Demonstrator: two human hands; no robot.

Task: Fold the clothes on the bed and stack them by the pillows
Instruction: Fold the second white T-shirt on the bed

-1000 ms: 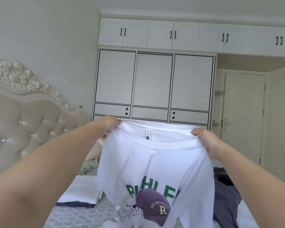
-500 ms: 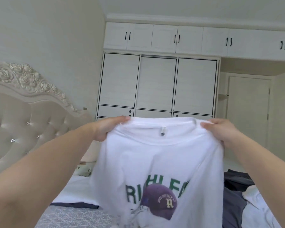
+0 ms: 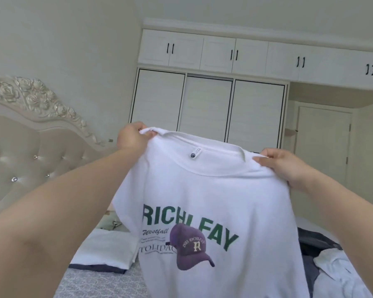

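- The left hand (image 3: 131, 136) pinches the white T-shirt (image 3: 213, 207) at its left shoulder, thumb and fingers pressed together over a small bunch of cloth beside the collar.
- The right hand (image 3: 286, 166) pinches the right shoulder the same way, fingertips curled over the seam.
- The shirt hangs in the air between the hands, above the bed (image 3: 99, 282), with its printed front, green lettering and a purple cap, turned to the camera.
- Compared with half a second ago, the hands have drawn further apart and the left one has risen above the right; the cloth, bunched and blurred a moment before, now hangs flatter and the print reads almost whole.
- This suggests the shaking-out is nearly finished, so the next step is likely laying the shirt flat on the bed for folding.
- A folded white garment (image 3: 108, 250) lies on a dark one near the head of the bed, below the padded headboard (image 3: 30, 151); these look like the stack already begun.
- At the right edge of the bed a dark garment (image 3: 317, 244) and a crumpled white garment (image 3: 340, 274) lie unfolded, so work remains.
- A wardrobe (image 3: 207, 108) and a door (image 3: 323, 145) stand behind.
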